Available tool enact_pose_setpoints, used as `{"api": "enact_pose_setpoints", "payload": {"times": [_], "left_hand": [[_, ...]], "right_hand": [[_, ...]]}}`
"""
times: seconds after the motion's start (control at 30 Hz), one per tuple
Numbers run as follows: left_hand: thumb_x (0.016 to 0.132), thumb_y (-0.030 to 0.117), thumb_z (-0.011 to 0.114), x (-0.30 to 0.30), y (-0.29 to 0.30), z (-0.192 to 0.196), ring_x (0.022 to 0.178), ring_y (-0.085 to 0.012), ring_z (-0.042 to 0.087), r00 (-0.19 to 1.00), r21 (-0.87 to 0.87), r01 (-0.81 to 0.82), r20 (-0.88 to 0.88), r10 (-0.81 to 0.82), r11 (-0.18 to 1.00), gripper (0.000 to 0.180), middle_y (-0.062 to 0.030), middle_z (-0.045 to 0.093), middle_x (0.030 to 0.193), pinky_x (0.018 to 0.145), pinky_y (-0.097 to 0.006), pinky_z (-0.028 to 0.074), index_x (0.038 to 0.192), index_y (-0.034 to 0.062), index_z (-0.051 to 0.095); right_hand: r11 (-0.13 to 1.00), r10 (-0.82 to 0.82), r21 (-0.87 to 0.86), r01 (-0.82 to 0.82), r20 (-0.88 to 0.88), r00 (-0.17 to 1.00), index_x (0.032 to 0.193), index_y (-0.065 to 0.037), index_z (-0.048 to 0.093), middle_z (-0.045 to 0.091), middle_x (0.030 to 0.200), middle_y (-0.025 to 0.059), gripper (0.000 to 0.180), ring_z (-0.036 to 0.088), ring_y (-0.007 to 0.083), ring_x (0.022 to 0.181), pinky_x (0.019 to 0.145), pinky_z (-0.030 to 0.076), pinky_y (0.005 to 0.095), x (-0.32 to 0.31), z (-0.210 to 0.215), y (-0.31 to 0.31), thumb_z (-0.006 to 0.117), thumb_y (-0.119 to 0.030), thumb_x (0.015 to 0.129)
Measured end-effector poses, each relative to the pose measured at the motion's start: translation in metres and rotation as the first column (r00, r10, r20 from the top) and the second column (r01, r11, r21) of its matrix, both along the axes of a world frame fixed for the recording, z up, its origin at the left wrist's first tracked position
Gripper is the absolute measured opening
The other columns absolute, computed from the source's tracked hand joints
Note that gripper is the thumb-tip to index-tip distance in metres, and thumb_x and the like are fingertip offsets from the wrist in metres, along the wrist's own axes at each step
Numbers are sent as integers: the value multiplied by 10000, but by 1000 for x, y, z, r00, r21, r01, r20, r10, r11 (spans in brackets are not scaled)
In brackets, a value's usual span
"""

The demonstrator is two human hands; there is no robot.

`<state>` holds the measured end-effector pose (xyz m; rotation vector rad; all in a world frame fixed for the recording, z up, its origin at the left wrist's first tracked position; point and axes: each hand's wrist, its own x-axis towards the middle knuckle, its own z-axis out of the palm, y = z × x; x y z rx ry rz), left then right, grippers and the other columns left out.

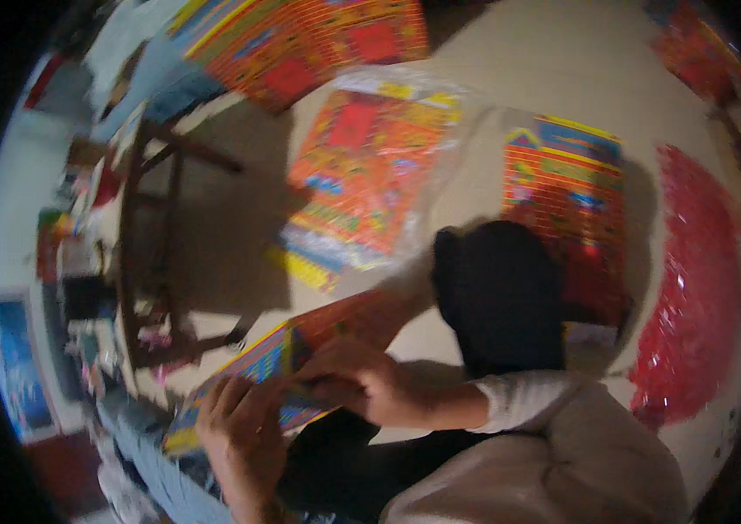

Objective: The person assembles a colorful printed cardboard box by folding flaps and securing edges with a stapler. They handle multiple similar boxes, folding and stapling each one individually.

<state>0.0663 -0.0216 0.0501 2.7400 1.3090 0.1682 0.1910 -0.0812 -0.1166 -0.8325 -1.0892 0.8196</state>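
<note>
Both of my hands hold one colourful printed paper sheet, orange and red with blue and yellow patterns, low in the middle of the view. My left hand grips its near lower edge. My right hand, with a white sleeve behind it, presses on the sheet's middle with the fingers curled over it. The picture is blurred, so the finger positions are not sharp.
Similar printed sheets lie on the pale floor: one in clear plastic wrap, one to the right, one at the top. A red stack lies far right. A dark wooden stool stands left. A black shape is beside my right arm.
</note>
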Motion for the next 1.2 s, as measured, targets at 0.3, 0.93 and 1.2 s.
{"api": "enact_pose_setpoints", "payload": {"times": [0.3,0.93,1.2], "left_hand": [[827,-36,658,-3,17,2,879,-390,656,957,55,235,-187,-221,971,230,-168,671,913,797,-485,540,1030,21,750],[1066,374,561,-67,17,-1,1195,-233,611,809,-22,-77,-586,50,997,449,-93,632,1354,1082,-448,460,1389,71,631],[703,-25,692,4,7,14,822,-326,636,974,-13,43,-221,-45,999,291,-98,591,799,728,-457,516,966,74,767]], "right_hand": [[998,-62,19,63,-78,995,1233,-46,669,668,1120,132,308,663,331,1091,927,544,412,-7,10,-5,742,-13,936],[409,-14,-828,384,415,910,1417,-87,607,726,1203,178,508,699,317,1097,952,536,448,272,-299,-93,675,-266,946],[588,271,-598,545,780,564,1287,-98,696,725,1226,174,472,719,345,1029,921,547,482,305,-393,-107,643,-447,973]]}}
